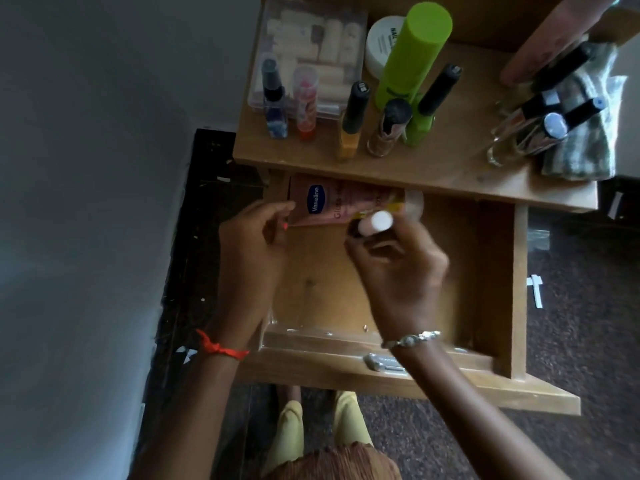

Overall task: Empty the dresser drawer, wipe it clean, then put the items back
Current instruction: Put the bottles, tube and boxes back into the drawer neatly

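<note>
Head view: the drawer stands pulled out and nearly bare, so items are judged to be going back; the pink Vaseline tube lies at its twelve o'clock edge, left hand pinching its end; right hand, fingers pressed around a white-capped stick (label blurred), lowers it alongside.

Vaseline tube far end hidden under dresser top; right hand motion-blurred, held item unclear.
</note>
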The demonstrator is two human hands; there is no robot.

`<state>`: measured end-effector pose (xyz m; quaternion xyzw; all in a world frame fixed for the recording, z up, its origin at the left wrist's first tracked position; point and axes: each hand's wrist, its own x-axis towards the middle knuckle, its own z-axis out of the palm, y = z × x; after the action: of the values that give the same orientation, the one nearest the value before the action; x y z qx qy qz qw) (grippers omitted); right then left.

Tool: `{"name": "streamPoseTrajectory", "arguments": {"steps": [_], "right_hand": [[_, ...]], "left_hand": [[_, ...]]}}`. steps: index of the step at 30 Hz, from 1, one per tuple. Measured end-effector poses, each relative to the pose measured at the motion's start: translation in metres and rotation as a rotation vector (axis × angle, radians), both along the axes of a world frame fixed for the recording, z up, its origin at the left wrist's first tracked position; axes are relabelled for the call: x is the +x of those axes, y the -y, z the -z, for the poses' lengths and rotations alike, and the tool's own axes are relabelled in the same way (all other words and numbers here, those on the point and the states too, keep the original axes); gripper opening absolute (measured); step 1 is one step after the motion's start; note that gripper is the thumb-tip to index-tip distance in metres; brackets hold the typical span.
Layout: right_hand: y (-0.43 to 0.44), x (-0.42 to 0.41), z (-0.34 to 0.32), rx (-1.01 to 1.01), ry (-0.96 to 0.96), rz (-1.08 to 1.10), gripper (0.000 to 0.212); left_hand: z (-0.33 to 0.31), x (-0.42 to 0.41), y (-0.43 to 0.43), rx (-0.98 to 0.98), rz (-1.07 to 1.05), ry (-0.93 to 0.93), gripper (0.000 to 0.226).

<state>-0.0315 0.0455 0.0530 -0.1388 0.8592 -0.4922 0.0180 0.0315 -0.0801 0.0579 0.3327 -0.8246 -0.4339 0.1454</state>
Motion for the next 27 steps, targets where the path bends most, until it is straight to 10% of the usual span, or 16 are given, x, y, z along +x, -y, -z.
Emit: {"name": "streamPoseTrajectory", "arguments": {"steps": [10,27], "right_hand": [[0.064,-0.001,0.067,0.226,0.239,-0.279,0.017],[0.041,0.000,0.035,0.097,-0.059,-0.136,0.025]], "left_hand": [[0.010,0.005,0.007,-0.047,-0.022,-0.026,0.028],[0.009,0.008,0.010,0.000,-0.017,-0.048,0.030]]}}
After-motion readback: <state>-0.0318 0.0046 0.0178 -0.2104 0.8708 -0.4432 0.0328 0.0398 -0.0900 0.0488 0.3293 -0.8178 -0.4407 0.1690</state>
